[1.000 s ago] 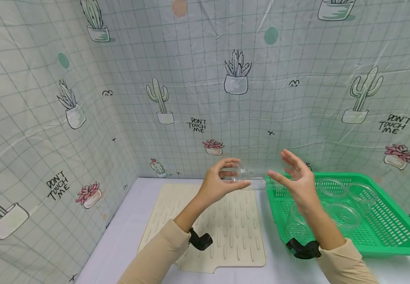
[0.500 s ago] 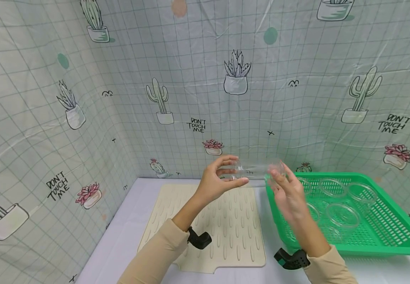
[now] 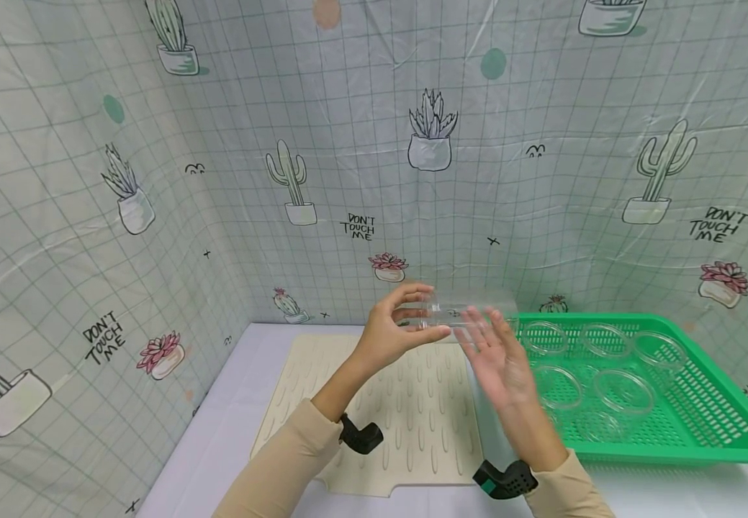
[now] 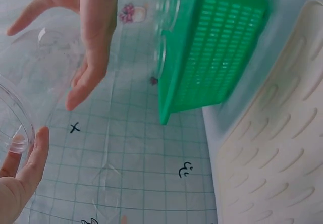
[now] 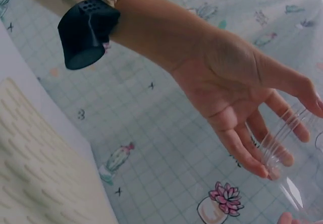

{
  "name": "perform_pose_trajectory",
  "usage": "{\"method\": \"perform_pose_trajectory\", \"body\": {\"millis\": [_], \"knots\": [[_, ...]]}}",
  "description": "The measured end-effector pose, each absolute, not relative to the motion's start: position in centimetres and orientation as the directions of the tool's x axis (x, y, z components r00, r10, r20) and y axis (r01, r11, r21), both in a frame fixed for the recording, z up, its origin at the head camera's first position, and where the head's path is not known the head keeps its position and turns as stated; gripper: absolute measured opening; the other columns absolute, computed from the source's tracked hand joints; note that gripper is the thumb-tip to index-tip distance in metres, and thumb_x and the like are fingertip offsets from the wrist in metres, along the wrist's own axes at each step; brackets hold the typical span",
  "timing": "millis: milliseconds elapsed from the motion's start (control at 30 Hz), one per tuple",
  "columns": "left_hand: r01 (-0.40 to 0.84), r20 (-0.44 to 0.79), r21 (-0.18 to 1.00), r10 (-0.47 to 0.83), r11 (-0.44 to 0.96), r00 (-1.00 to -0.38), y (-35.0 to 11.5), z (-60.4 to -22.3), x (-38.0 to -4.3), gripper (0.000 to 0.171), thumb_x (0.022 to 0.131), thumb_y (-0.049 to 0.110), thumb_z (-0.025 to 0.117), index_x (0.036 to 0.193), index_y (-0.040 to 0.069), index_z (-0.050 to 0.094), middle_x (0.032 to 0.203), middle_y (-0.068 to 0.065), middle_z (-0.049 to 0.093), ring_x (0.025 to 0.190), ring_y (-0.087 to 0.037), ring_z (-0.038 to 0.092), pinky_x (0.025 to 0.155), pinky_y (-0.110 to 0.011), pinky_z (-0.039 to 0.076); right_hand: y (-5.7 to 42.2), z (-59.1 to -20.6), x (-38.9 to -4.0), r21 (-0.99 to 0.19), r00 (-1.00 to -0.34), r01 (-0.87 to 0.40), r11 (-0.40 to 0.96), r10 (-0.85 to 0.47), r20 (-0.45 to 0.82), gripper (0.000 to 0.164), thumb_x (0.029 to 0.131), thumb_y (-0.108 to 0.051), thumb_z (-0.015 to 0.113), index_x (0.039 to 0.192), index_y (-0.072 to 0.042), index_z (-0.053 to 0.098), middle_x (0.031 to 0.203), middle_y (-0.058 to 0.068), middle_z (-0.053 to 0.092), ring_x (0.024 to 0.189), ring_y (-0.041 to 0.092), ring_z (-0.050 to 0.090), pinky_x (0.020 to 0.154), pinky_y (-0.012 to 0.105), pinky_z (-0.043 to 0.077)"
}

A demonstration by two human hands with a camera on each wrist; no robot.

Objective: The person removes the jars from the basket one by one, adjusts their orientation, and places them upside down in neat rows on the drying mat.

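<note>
A clear plastic jar (image 3: pixel 471 303) lies sideways in the air above the mat's far right corner. My left hand (image 3: pixel 391 325) grips it round its threaded end, thumb below and fingers above; the ridged neck shows between those fingers in the right wrist view. Just below and in front of the jar's other end is my right hand (image 3: pixel 498 360), palm up with fingers extended toward the jar's side. Whether those fingers touch it is hard to tell through the clear plastic. In the left wrist view the right hand (image 4: pixel 93 42) has its thumb and fingers spread beside the jar.
A green perforated basket (image 3: pixel 704 455) on the right holds several clear jars or round lids (image 3: pixel 623 392). Under the hands lies a cream ridged mat (image 3: pixel 374 439) on a white tabletop (image 3: pixel 218 403). A cactus-print curtain (image 3: pixel 361 144) closes off the back and left.
My right hand came leftward to the jar's free end, then slid lower and further left beneath it with its palm turning up. The left hand keeps its grip nearly in place.
</note>
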State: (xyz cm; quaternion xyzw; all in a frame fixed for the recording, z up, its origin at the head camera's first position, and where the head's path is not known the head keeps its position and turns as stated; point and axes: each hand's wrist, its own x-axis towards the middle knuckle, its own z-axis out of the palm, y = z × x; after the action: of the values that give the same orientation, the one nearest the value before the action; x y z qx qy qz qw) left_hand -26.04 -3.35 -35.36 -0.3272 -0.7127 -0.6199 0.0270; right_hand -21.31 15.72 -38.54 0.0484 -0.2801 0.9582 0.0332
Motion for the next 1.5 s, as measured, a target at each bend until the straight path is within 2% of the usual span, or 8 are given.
{"method": "perform_pose_trajectory", "body": {"millis": [167, 500, 667, 800, 933, 1067, 1367, 1500], "knots": [[0.492, 0.439, 0.870, 0.437, 0.010, -0.785, -3.7, -35.6, -26.1, 0.061, 0.083, 0.008, 0.082, 0.138, 0.016, 0.056, 0.136, -0.010, 0.054, 0.114, -0.030, 0.063, 0.094, -0.045, 0.053, 15.0, -38.8, -21.5, -0.470, -0.995, -0.084, -0.879, 0.050, 0.084, 0.047, 0.100, -0.025, 0.060, 0.136, -0.013, 0.033, 0.159, 0.014, 0.019, 0.148, 0.027, 0.024, 0.118, 0.039, 0.026], [0.479, 0.436, 0.877, 0.438, -0.014, -0.786, -4.3, -36.0, -26.4, 0.061, 0.083, 0.004, 0.081, 0.138, 0.013, 0.056, 0.136, -0.015, 0.053, 0.117, -0.035, 0.061, 0.094, -0.044, 0.053, 14.2, -39.0, -21.7, -0.437, -0.996, -0.079, -0.896, 0.059, 0.061, 0.072, 0.099, -0.022, 0.059, 0.154, -0.016, 0.013, 0.162, 0.011, 0.015, 0.146, 0.024, 0.025, 0.117, 0.037, 0.028], [0.477, 0.434, 0.879, 0.449, -0.019, -0.781, -4.5, -36.2, -26.4, 0.065, 0.085, 0.005, 0.079, 0.143, 0.012, 0.050, 0.137, -0.019, 0.051, 0.120, -0.040, 0.058, 0.097, -0.050, 0.051, 13.9, -39.2, -21.8, -0.449, -0.996, -0.082, -0.890, 0.061, 0.061, 0.073, 0.100, -0.021, 0.058, 0.155, -0.017, 0.011, 0.158, 0.009, 0.022, 0.146, 0.024, 0.026, 0.118, 0.037, 0.027], [0.479, 0.424, 0.878, 0.460, 0.004, -0.780, -5.0, -36.5, -26.4, 0.077, 0.087, 0.018, 0.080, 0.152, 0.018, 0.038, 0.143, -0.017, 0.046, 0.129, -0.035, 0.052, 0.103, -0.046, 0.047, 13.8, -39.3, -22.0, -0.471, -0.995, -0.092, -0.877, 0.067, 0.069, 0.071, 0.100, -0.020, 0.059, 0.153, -0.017, 0.013, 0.153, 0.009, 0.027, 0.147, 0.025, 0.023, 0.118, 0.039, 0.025], [0.525, 0.424, 0.845, 0.467, 0.105, -0.776, -6.0, -37.0, -26.4, 0.090, 0.085, 0.040, 0.080, 0.157, 0.029, 0.025, 0.150, -0.005, 0.041, 0.137, -0.022, 0.042, 0.111, -0.039, 0.038, 13.6, -39.2, -22.2, -0.486, -0.994, -0.101, -0.868, 0.076, 0.073, 0.063, 0.099, -0.019, 0.061, 0.147, -0.016, 0.021, 0.148, 0.010, 0.032, 0.147, 0.027, 0.022, 0.118, 0.039, 0.027], [0.556, 0.413, 0.797, 0.460, 0.236, -0.786, -7.3, -37.7, -26.3, 0.094, 0.084, 0.048, 0.078, 0.157, 0.037, 0.020, 0.156, 0.005, 0.036, 0.142, -0.014, 0.032, 0.116, -0.040, 0.028, 13.4, -39.2, -22.6, -0.505, -0.994, -0.105, -0.857, 0.080, 0.071, 0.057, 0.098, -0.019, 0.062, 0.142, -0.015, 0.026, 0.142, 0.009, 0.038, 0.145, 0.027, 0.026, 0.118, 0.040, 0.026], [0.448, 0.305, 0.793, 0.367, 0.412, -0.879, -10.4, -39.8, -26.4, 0.096, 0.083, 0.044, 0.080, 0.158, 0.034, 0.021, 0.161, 0.012, 0.024, 0.148, -0.018, 0.021, 0.116, -0.056, 0.023, 13.3, -39.4, -23.6, -0.502, -0.995, -0.100, -0.859, 0.082, 0.058, 0.019, 0.097, -0.013, 0.063, 0.112, -0.006, 0.055, 0.109, 0.008, 0.060, 0.115, 0.023, 0.053, 0.110, 0.039, 0.038], [0.406, 0.271, 0.777, 0.327, 0.481, -0.905, -12.2, -41.0, -26.3, 0.098, 0.084, 0.048, 0.078, 0.160, 0.031, 0.020, 0.164, 0.002, 0.019, 0.149, -0.028, 0.018, 0.111, -0.066, 0.024, 12.8, -39.5, -24.1, -0.498, -0.995, -0.096, -0.862, 0.094, 0.029, 0.008, 0.096, -0.008, 0.063, 0.102, -0.009, 0.057, 0.106, 0.007, 0.062, 0.116, 0.024, 0.053, 0.111, 0.041, 0.036]]}}
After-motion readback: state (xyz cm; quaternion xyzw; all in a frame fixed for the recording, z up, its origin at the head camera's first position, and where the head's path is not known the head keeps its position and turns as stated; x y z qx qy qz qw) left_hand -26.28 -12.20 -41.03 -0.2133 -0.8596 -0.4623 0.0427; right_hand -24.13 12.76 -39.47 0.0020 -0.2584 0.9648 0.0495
